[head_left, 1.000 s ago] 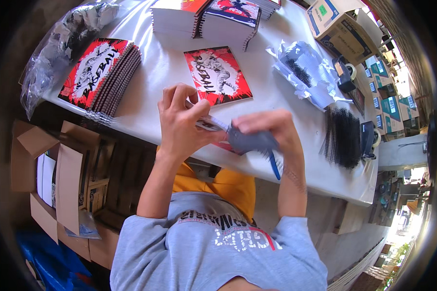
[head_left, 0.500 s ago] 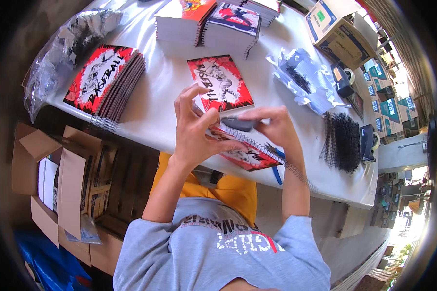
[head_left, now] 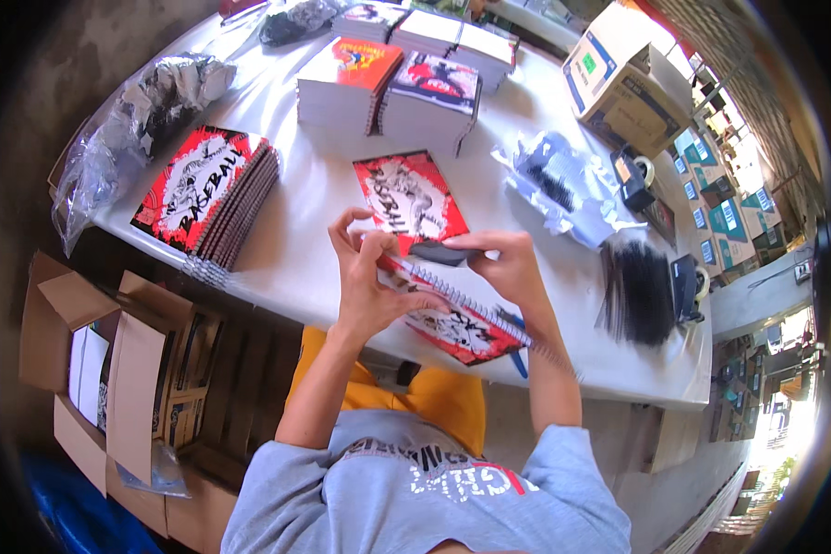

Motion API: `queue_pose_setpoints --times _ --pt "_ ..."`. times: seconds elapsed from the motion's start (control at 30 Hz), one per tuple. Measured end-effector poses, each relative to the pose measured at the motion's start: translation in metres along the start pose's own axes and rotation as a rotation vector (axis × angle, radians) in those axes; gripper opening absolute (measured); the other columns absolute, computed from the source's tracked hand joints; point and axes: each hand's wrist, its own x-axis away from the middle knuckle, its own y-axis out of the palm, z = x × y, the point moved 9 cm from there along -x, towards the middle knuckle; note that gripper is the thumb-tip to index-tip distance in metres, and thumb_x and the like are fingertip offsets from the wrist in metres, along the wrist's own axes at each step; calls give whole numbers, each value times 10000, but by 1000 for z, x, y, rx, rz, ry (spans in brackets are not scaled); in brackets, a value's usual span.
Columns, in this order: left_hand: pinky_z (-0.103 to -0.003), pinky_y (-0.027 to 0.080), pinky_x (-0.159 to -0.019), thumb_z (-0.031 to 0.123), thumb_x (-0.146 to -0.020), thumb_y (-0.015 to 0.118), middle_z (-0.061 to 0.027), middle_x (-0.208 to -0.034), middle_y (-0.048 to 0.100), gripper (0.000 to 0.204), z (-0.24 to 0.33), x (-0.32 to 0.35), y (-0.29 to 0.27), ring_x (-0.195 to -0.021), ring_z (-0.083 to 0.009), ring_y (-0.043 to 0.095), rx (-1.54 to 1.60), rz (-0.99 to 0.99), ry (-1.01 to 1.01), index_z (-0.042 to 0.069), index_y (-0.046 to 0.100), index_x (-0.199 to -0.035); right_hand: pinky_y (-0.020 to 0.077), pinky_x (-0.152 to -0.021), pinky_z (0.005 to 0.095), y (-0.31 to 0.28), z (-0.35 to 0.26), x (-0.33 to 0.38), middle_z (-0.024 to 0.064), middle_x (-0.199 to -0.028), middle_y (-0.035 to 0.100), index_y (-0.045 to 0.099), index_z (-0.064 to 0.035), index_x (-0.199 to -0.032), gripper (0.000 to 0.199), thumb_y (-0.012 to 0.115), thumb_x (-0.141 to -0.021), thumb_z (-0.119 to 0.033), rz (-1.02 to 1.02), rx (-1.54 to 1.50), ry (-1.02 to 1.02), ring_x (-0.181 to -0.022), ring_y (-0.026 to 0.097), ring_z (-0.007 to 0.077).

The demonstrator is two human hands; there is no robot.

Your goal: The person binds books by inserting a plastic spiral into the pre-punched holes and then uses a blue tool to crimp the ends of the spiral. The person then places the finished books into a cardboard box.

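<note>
My left hand is closed around a red, black and white spiral notebook, tilted above the table's near edge. A wire-like coil runs along its upper edge, its loose tail extending past the right end beside my right forearm. My right hand grips a small dark grey block by the coil's left end, between thumb and fingers. Whether the block touches the coil I cannot tell. Just beyond lies a matching notebook, flat on the table. A blue-handled tool is mostly hidden behind the held notebook.
To the left stands a stack of bound notebooks; thick stacks are at the back. Black coils and crumpled paper lie right, near tape dispensers. A carton sits far right; an open box is lower left.
The view has shifted, so the table sits lower in the picture. My right fingers have closed more firmly around the dark block. The coil's loose tail still trails at the right.
</note>
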Motion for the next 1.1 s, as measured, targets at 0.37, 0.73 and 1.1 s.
queue_pose_setpoints --times 0.37,0.73,1.1 --pt "-339 480 -794 246 -361 931 -120 -1117 318 861 -39 5 6 -1072 -215 416 265 -4 -187 85 333 -959 506 -692 272 35 -34 -5 117 -834 687 700 -35 -918 363 578 -620 134 -127 119 -160 -742 664 192" --pt "-299 368 -910 275 -279 941 -85 -1028 331 1023 -29 2 12 -1012 -195 405 257 -93 -193 16 285 -1020 507 -664 266 28 -46 -10 109 -797 684 704 -75 -942 379 551 -653 118 -44 -183 -182 -713 654 133" --pt "-177 436 -560 77 -776 694 -15 -661 627 164 -37 7 12 -579 -39 540 599 -84 -404 17 554 -837 306 -976 493 -99 98 78 128 -1221 544 515 -189 -1256 431 543 -827 -181 366 1015 403 -1124 510 285"
